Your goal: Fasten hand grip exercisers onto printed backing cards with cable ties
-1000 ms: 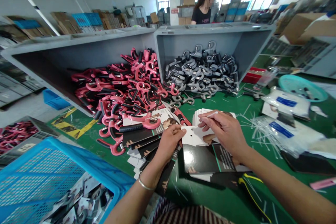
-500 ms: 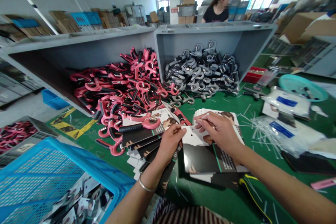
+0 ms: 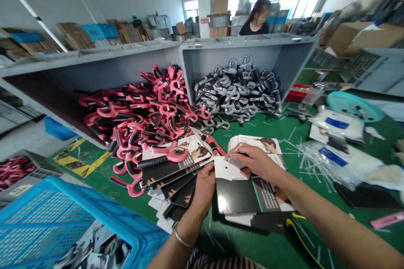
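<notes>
A printed card [image 3: 235, 195] with a punched white top lies on a stack in front of me. My left hand [image 3: 204, 187] is closed at the card's left edge, its fingertips partly hidden under the upper corner. Above the punched holes my right hand [image 3: 257, 160] pinches a thin white cable tie [image 3: 234, 149]. Left of the hands, a pink hand gripper [image 3: 168, 154] with a black handle rests on fanned-out printed cards [image 3: 195, 156]. Another card stack [image 3: 263, 143] sits just beyond my right hand.
Grey bins on their sides spill pink hand grippers [image 3: 126, 107] and grey hand grippers [image 3: 235, 92]. Loose cable ties [image 3: 311, 159] and plastic bags [image 3: 339, 124] lie right. Yellow-black handled pliers [image 3: 298, 239] are near the front edge; a blue basket [image 3: 94, 206] stands left.
My left hand has shifted down along the card's left edge, its thumb off the top corner. My right hand remains at the holes with the cable tie. The view has tilted up slightly.
</notes>
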`<state>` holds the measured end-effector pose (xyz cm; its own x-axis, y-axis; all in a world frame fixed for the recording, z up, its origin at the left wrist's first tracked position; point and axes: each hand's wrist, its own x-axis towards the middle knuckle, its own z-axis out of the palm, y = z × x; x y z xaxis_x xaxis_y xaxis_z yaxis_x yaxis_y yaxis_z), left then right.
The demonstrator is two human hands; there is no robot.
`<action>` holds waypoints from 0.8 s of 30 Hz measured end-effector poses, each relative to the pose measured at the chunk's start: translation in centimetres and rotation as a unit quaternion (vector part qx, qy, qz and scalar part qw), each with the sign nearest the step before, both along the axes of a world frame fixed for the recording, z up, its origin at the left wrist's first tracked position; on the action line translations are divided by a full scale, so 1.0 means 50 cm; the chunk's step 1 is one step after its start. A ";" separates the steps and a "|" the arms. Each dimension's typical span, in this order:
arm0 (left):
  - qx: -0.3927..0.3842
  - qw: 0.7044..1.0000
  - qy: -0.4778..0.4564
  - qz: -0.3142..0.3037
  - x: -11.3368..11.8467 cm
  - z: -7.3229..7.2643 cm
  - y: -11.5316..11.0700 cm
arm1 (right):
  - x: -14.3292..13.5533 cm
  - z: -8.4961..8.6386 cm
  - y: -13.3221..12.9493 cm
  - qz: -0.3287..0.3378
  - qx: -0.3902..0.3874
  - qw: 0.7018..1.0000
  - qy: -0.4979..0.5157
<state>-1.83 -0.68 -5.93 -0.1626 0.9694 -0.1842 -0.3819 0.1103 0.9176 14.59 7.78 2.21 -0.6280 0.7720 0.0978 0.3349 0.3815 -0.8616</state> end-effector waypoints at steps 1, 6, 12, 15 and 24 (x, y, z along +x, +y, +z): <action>-0.002 1.000 0.003 0.015 0.000 -0.004 -0.001 | 0.000 0.000 0.000 -0.012 -0.012 1.000 0.010; 0.032 0.997 0.040 0.061 0.011 -0.018 -0.013 | -0.001 0.000 -0.002 -0.040 -0.031 0.998 0.026; 0.025 0.999 0.027 0.028 0.011 -0.019 -0.020 | 0.004 0.001 0.003 0.010 0.018 1.000 -0.015; 0.024 0.999 0.021 0.029 0.008 -0.023 -0.015 | 0.005 0.001 0.004 0.033 0.054 0.998 -0.027; 0.091 0.954 0.281 0.042 0.003 -0.017 -0.063 | -0.001 -0.004 -0.009 0.004 0.050 0.998 -0.027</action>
